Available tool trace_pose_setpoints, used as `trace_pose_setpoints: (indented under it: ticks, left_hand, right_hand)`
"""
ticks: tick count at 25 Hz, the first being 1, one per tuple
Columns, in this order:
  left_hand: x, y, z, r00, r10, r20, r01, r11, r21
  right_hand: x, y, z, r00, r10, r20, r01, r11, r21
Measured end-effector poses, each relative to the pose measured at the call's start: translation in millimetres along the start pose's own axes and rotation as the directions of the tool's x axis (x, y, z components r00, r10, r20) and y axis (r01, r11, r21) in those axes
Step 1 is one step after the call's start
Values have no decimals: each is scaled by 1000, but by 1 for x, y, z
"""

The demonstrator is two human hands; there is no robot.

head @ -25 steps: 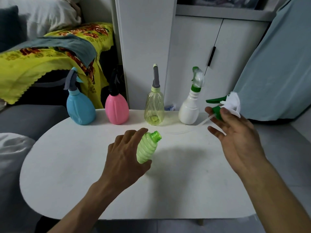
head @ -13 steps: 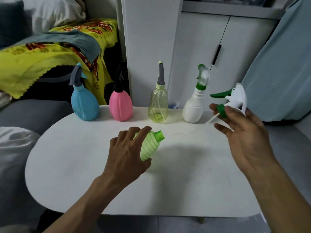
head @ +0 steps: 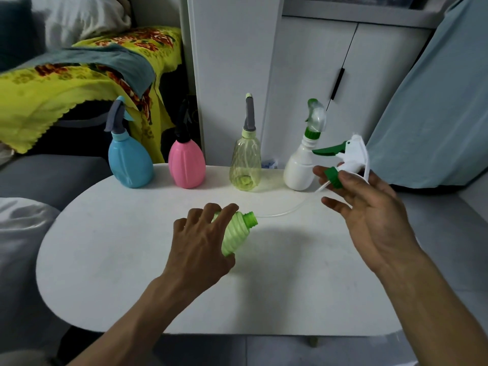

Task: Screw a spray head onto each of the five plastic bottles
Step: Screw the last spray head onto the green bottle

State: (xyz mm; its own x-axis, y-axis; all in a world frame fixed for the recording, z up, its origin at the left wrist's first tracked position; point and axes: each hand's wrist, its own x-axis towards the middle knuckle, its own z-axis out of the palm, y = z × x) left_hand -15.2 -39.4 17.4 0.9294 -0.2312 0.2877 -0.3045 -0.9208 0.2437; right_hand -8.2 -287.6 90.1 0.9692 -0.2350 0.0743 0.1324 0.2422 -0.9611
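We count five bottles: four capped at the table's (head: 105,260) back, one green bottle (head: 235,233) tilted in our left hand's (head: 200,249) grasp. Our right hand (head: 369,207) pinches the spray head (head: 346,159), now slightly lower, its tube nearer the neck.

On the white oval counter (head: 105,260) stand a blue plastic bottle (head: 130,165), a pink one (head: 187,166), a clear yellow-green one (head: 245,165) and a white one (head: 298,170); the ribbed plastic bottle (head: 235,233) is light green.
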Motion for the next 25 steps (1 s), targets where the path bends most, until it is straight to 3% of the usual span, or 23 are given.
trace_pose_setpoints:
  ticks: [4,9,17,21,25]
  left_hand:
    - [0,1,1,999,47,-17,-47,999,-13]
    - [0,-1,0,999,17,-28,-19,999,-51]
    - [0,6,0,989,121,-80,-130,985,-112]
    - [1,6,-3,986,76,-151,-97,985,-139]
    - [-1,2,-8,976,118,-182,-140,984,-110]
  right_hand:
    - [-2,4,4,1000,5,22,-4,999,-34]
    - [3,-5,-6,998,10,-57,-8,1000,23]
    - [-10,29,22,988,122,93,-122,992,-10]
    - [-20,51,41,981,150,126,-137,985,-107]
    - [-18,58,44,977,178,119,-156,972,-175]
